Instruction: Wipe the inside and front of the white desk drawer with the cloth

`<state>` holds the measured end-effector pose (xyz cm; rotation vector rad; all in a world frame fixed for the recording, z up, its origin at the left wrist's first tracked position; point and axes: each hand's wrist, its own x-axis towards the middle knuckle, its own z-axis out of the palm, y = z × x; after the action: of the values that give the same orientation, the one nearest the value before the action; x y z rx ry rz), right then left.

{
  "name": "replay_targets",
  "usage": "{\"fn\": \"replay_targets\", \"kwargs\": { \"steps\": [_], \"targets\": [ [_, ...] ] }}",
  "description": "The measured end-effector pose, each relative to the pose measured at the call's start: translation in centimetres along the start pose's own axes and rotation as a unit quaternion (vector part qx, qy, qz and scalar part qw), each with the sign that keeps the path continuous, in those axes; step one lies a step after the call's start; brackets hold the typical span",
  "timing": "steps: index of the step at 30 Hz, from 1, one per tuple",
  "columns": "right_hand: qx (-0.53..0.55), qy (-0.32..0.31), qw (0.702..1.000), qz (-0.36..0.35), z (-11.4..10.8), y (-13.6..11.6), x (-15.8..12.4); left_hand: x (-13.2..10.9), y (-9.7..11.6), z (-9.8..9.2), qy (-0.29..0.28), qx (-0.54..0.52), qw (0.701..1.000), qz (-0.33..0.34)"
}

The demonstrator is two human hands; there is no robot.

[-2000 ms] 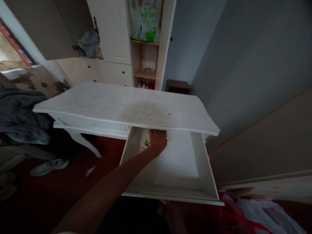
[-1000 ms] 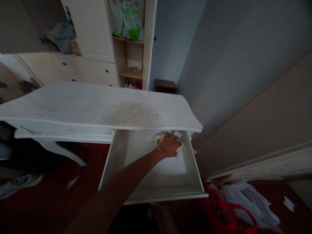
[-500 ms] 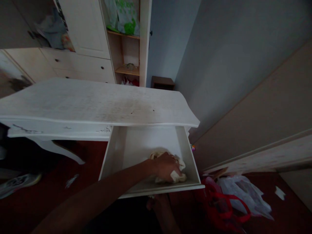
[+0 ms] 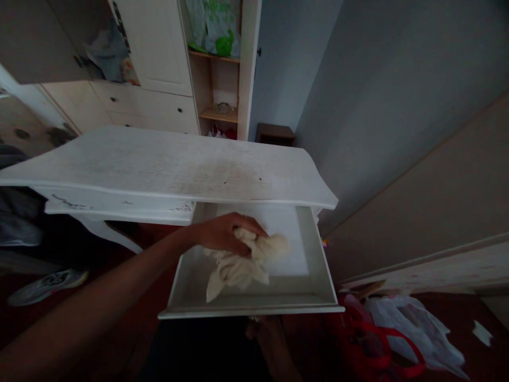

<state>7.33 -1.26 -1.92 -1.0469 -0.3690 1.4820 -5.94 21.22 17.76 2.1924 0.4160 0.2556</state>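
Note:
My left hand (image 4: 233, 233) is closed around a crumpled cream cloth (image 4: 238, 268), over the left part of a pulled-out white drawer (image 4: 324, 265). Part of the cloth hangs loose below the fingers, and its right end is blurred. Low under the drawer's front panel, my right hand (image 4: 266, 337) shows in dim light with its fingers curled. A small pale bit is at its fingertips, too dark to make out. The drawer belongs to a white desk (image 4: 159, 159) with a grey-brown smudge on its top.
A red bag (image 4: 374, 345) and a white plastic bag (image 4: 413, 323) lie on the dark red floor at the right. A shoe (image 4: 50, 286) is at the left. Behind the desk stands a cream cabinet (image 4: 159, 48) with shelves; a grey wall (image 4: 389, 106) rises at the right.
My left hand has moved with the cloth from the drawer's front right to its left and farther back, and lifted it. My right hand stays under the drawer front. The view has shifted slightly.

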Motion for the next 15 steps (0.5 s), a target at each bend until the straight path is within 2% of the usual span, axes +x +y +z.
{"fn": "replay_targets", "kwargs": {
  "steps": [1,3,5,7,9,11,13,15],
  "targets": [
    [-0.001,0.0,1.0,0.0,-0.1,0.0,0.0,-0.2,0.6,-1.5,0.065,0.039,0.997,0.01],
    [-0.004,0.001,1.0,0.003,-0.3,0.0,-0.1,-0.3,1.4,-4.6,0.207,0.129,0.97,0.017],
    [-0.007,-0.001,1.0,0.007,-0.4,-0.2,-0.2,-0.1,1.5,-7.6,0.325,0.201,0.924,0.019],
    [-0.009,-0.002,1.0,0.007,-0.4,-0.3,-0.2,0.2,0.5,-10.0,0.4,0.273,0.875,0.015],
    [-0.01,-0.002,1.0,0.002,-0.2,-0.4,-0.2,0.5,-1.8,-11.7,0.433,0.333,0.837,-0.036],
    [-0.018,-0.006,1.0,0.003,-0.1,-0.6,-0.1,0.5,-4.9,-12.3,0.43,0.362,0.82,-0.11],
    [-0.032,-0.017,0.999,0.011,0.1,-0.8,-0.2,0.3,-7.9,-12.1,0.418,0.361,0.815,-0.174],
    [-0.044,-0.027,0.999,0.018,0.3,-1.0,-0.4,0.1,-10.0,-11.4,0.429,0.355,0.803,-0.214]
  ]
}}
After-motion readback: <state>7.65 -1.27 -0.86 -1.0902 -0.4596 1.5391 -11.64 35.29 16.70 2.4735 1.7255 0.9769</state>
